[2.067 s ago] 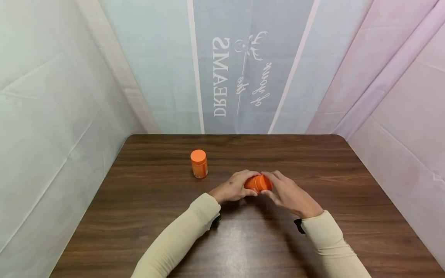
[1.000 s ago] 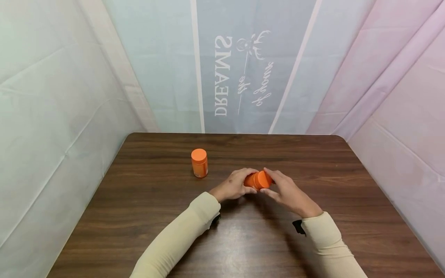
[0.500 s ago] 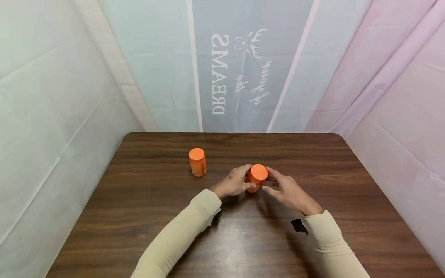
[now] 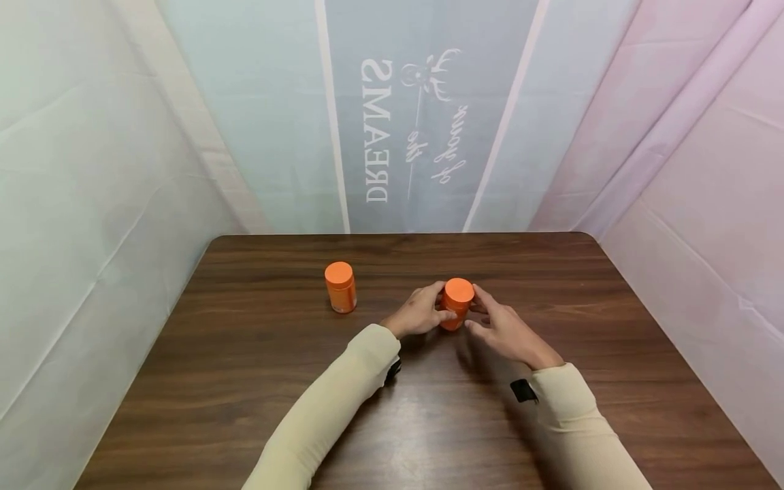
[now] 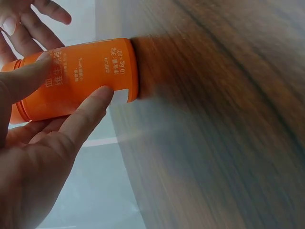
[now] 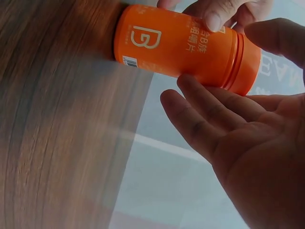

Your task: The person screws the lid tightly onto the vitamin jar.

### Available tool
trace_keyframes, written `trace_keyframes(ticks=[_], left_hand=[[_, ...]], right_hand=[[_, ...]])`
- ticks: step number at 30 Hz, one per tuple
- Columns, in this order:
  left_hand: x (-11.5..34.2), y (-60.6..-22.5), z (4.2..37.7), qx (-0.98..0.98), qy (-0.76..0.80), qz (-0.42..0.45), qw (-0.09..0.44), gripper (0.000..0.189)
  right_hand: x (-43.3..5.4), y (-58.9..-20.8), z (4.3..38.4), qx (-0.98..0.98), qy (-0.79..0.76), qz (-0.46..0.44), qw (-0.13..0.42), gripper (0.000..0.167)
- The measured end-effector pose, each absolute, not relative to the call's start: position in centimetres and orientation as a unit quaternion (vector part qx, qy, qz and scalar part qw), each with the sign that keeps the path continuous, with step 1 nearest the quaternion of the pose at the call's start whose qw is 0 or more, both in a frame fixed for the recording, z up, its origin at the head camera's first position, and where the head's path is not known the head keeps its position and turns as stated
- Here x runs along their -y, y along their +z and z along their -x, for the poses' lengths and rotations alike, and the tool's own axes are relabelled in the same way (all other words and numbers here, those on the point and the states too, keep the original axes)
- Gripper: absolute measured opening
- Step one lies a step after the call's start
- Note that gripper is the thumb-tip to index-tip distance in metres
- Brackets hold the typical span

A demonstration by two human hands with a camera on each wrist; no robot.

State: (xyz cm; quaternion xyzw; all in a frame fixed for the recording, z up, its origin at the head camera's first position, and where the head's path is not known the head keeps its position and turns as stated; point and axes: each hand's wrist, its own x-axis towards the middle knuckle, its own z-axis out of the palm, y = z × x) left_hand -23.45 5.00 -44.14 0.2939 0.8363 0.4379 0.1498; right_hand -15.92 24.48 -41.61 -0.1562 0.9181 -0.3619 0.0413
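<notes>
An orange pill bottle (image 4: 457, 306) with an orange screw lid stands upright on the table, right of centre. My left hand (image 4: 419, 312) holds it from the left, thumb on the near side of its body. White printing shows on the bottle (image 5: 90, 64) in the left wrist view. On the other side my right hand (image 4: 507, 333) spreads loosely around the bottle. In the right wrist view its fingers (image 6: 190, 126) are extended close beside the bottle, and its thumb reaches over near the lid (image 6: 248, 67).
A second orange bottle (image 4: 341, 289) of like shape stands upright to the left, lid on. Both are on a dark wood-grain table (image 4: 214, 367) with rounded far corners. Behind it hangs a printed fabric backdrop (image 4: 422, 204), with pale cloth walls at both sides.
The held bottle was tilted between both hands and is now upright, a little farther back. My right hand has loosened from its lid. The second bottle has stayed put while the view shifted slightly.
</notes>
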Motion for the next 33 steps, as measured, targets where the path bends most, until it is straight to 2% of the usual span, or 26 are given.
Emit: trace_keyframes(ticks=[22, 29, 33], left_hand=[[-6.0, -44.5, 24.6, -0.851, 0.447, -0.244, 0.129, 0.061], [-5.7, -44.5, 24.4, -0.869, 0.412, -0.235, 0.141, 0.083], [-3.9, -43.8, 23.8, -0.884, 0.357, -0.266, 0.145, 0.092]], right_hand=[[-24.4, -42.2, 18.0, -0.914, -0.374, 0.149, 0.041, 0.080], [-24.6, -42.7, 17.4, -0.929, -0.343, 0.127, 0.058, 0.084], [-24.8, -42.7, 16.4, -0.951, -0.279, 0.111, 0.071, 0.083]])
